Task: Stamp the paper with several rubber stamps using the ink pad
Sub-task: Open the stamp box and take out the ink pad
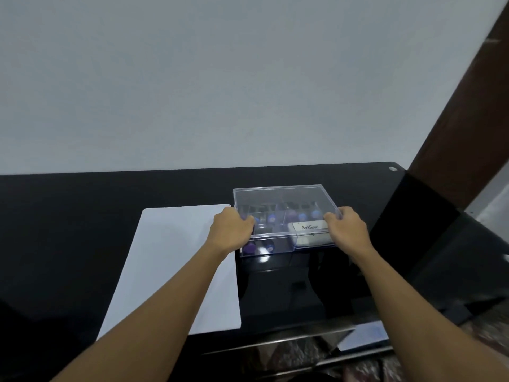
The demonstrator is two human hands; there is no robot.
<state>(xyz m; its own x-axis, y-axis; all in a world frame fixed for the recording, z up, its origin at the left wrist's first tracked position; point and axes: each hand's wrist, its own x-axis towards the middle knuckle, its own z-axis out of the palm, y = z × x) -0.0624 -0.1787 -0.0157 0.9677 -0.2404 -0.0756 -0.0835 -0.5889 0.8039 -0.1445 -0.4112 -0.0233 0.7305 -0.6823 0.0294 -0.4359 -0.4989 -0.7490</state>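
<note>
Left hand (231, 230) grips the clear box (286, 245) at its nine o'clock side, right hand (348, 228) at three; best lift the lid (281, 197) level, not tipping the stamps (250, 248).

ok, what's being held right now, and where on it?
The clear plastic box, by its upper side edges: left hand grips the left edge, right hand the right.

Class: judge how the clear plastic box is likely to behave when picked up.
Probably rigid: the clear box keeps straight edges where the left hand and right hand grip it. Likely slippery, being glossy. The stamps inside may well shift.
</note>
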